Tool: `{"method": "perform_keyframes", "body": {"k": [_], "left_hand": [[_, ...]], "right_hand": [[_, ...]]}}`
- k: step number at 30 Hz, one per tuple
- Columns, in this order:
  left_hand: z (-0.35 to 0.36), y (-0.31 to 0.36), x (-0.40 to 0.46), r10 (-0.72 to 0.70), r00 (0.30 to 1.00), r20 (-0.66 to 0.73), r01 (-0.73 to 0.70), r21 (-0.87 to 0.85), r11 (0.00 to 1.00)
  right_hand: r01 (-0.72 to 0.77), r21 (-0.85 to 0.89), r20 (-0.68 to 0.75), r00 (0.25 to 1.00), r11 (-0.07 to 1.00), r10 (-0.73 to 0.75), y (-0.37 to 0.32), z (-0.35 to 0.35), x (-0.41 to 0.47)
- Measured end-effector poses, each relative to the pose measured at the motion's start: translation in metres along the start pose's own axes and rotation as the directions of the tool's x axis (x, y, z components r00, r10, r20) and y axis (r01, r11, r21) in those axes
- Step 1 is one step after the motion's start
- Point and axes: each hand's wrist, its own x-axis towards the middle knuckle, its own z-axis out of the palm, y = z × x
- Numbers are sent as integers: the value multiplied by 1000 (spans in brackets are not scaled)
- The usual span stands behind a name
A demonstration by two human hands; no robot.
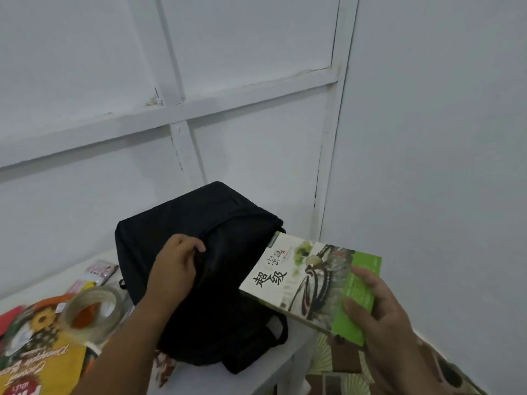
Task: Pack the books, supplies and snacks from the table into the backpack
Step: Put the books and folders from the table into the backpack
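— So, what can we read on the book (310, 283)?

— Large black brush characters, 超级, run down its pale cover, with smaller characters 密码 above them and a red mark beside those. A bright green band wraps the near end; its small print is too blurred for us to read.

— And who holds it?

— Our right hand (382, 315) grips the green end, thumb on top and fingers underneath. The far corner of the book touches the backpack's (216, 232) right edge, at what looks like its opening.

— The left hand (174, 266)?

— We see its fingers curled into the black fabric on top of the backpack, pinching a fold there.

— Anything else with writing?

— A yellow snack bag (37, 363) at the lower left, printed upside down to us: we make out "Coconut" and little more, with a sunflower picture above. 1 roll of clear tape (91, 312) lies on top of it. Further back sits a small pink-and-white packet (99, 270), its print unreadable.

— The surface and room?

— The backpack stands on a white table (256, 374), pushed into a corner of pale, panelled walls (228, 81) with raised white battens. A patterned fabric (336, 372) shows below the table edge at the right.
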Motion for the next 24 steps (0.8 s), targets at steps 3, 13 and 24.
{"method": "perform_keyframes", "body": {"k": [3,13,24], "left_hand": [[-2,-6,14,12,978,210,-15,12,1000],[-18,-13,41,-150,861,486,43,223,974],[-81,5,97,-136,920,367,181,-90,979]], "right_hand": [[-40,3,45,998,999,40,7,13,-2],[-69,-76,9,997,995,70,19,64,-6],[-58,63,54,997,996,55,31,135,16]]}}
